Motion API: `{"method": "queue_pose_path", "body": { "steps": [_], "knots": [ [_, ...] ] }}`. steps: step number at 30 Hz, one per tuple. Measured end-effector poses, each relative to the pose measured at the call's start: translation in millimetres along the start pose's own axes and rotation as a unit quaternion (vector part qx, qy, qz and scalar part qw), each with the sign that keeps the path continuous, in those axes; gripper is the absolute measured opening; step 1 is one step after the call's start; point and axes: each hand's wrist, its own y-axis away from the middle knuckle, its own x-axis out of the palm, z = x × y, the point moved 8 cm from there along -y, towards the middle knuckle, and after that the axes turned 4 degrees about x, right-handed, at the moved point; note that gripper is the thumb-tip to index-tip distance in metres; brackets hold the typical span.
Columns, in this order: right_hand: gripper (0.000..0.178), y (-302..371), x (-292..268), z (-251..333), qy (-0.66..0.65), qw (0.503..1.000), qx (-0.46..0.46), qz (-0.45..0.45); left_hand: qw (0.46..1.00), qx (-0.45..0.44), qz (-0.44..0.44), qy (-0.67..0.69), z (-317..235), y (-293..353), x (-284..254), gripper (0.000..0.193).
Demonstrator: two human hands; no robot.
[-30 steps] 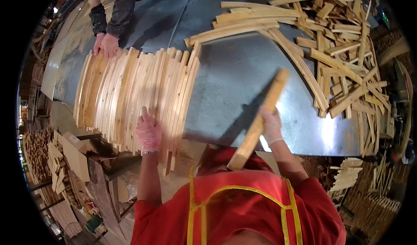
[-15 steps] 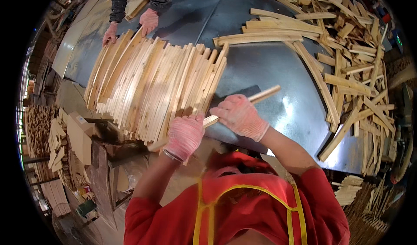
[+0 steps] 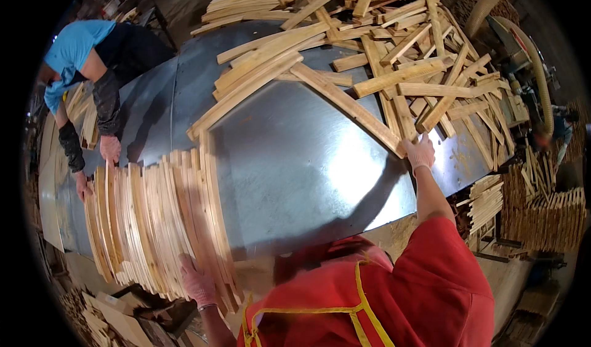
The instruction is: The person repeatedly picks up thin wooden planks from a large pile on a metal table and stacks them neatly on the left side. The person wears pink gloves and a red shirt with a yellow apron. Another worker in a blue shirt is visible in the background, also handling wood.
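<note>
My left hand [image 3: 198,280], in a pale pink knit glove, lies on the near end of a tight row of wooden strips [image 3: 159,205], its fingers stretched along them. The strips stand side by side on the metal tabletop [image 3: 289,181]. Off to the right, my gloved right hand [image 3: 421,155] closes on the near end of a long wooden slat [image 3: 351,110]. This slat lies slanted at the edge of a loose heap of wood pieces [image 3: 425,70]. Several slats [image 3: 258,70] lie stacked beyond it.
Across the table at left, a co-worker in a blue shirt [image 3: 80,42] touches the row's far end with gloved hands [image 3: 109,149]. More strips are stacked on the floor at right [image 3: 545,217]. A cardboard box [image 3: 120,319] stands below left. A thick hose [image 3: 535,64] hangs at far right.
The view has swung to the right. The strip that both my hands held has left them. My right hand has moved to the slat by the heap; my left hand stays at the row.
</note>
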Motion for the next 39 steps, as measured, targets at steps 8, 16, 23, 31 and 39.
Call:
{"method": "queue_pose_path", "body": {
  "steps": [8,16,23,31,39],
  "knots": [
    [0.044,80,41,24,-0.236,0.952,-0.068,0.184,0.93,0.178,-0.203,-0.252,-64,-15,8,0.084],
    [0.069,164,8,156,-0.082,0.971,-0.222,0.045,0.952,0.299,-0.059,-0.038,-185,-14,11,0.078],
    [0.087,188,49,84,-0.089,0.976,-0.089,0.18,0.966,0.231,-0.113,-0.036,-127,8,7,0.072],
    [0.074,370,54,274,-0.225,0.811,-0.141,0.521,0.975,0.208,-0.069,0.044,-115,-47,13,0.066],
    [0.047,441,104,346,-0.201,0.639,-0.474,0.571,0.968,0.238,-0.069,-0.035,-122,-38,49,0.075]
  ]
}}
